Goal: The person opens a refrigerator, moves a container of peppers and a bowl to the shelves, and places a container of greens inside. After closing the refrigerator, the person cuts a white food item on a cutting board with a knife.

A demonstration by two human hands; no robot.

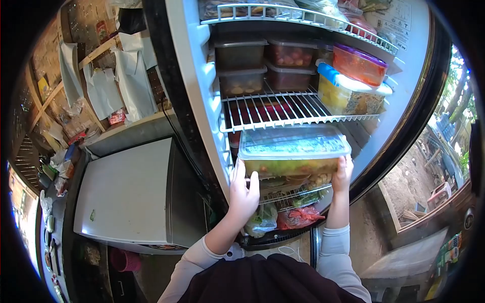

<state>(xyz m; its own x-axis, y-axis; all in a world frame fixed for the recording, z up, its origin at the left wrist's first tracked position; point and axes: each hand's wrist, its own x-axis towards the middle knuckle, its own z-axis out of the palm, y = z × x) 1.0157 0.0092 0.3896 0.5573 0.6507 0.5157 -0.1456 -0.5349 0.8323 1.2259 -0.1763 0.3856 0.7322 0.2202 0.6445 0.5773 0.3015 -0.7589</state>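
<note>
Both my hands grip a large clear plastic food container (295,162) with a translucent lid and green and orange contents. My left hand (244,189) is on its left end, thumb toward the front. At the right end, my right hand (343,172) has its fingers closed around the corner. The container is in the front of the open refrigerator, just below the white wire shelf (273,111). Another wire shelf (290,194) lies underneath it. Lower down are a red plastic bag (300,217) and a clear bag of green vegetables (261,220).
Several stacked lidded containers (241,81) fill the shelf above. An orange container with a purple lid (359,65) rests on a yellowish one (351,94) at right. Bags crowd the top shelf (308,12). To my left stands a white-topped appliance (124,192), with a pink basket (125,259) below.
</note>
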